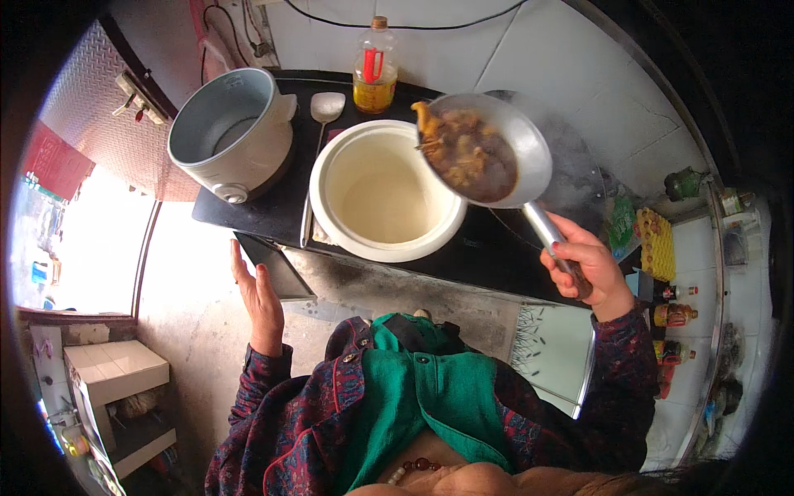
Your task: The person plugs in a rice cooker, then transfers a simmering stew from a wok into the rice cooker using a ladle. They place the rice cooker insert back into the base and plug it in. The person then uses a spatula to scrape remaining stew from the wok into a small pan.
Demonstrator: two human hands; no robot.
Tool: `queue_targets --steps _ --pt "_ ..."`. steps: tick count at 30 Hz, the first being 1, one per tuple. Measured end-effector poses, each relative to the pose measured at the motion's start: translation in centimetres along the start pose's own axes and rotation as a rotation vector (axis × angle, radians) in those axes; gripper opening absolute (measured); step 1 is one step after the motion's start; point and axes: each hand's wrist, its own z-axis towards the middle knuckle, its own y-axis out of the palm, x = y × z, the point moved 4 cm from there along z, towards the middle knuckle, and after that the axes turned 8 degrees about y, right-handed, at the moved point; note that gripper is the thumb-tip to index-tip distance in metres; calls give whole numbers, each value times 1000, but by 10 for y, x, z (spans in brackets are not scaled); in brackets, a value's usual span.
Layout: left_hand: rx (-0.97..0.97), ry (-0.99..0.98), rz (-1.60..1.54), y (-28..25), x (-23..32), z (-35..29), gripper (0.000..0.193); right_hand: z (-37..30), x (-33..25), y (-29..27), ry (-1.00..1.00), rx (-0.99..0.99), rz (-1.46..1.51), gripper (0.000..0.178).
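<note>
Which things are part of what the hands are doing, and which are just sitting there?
Part of it:
metal pan, in the right grip
brown food inside it
white pot near it

Just sitting there, it seems:
cooking-oil bottle
metal spatula
grey-lined cooker

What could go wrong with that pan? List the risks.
Food overhanging the pan might drop outside the white pot, onto the black counter. Only the right hand grips the pan, so a wobble could spill the dark liquid. Haze nearby suggests heat, so splashes might burn.
</note>
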Motion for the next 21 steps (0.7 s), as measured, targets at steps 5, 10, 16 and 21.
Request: queue_targets --steps 5,10,16,21 --pt "26 -21 -30 -21 -2 -4 64 35 7 37 69 -10 -157 59" --pt "-1 -33 -70 -25 0 -9 66 71 11 61 66 22 -385 57" --pt "-53 -40 -137 -16 1 -15 64 96 12 58 49 232 -866 60" --pt "-74 -25 -161 -5 3 -12 63 99 4 64 -468 395 -1364 65"
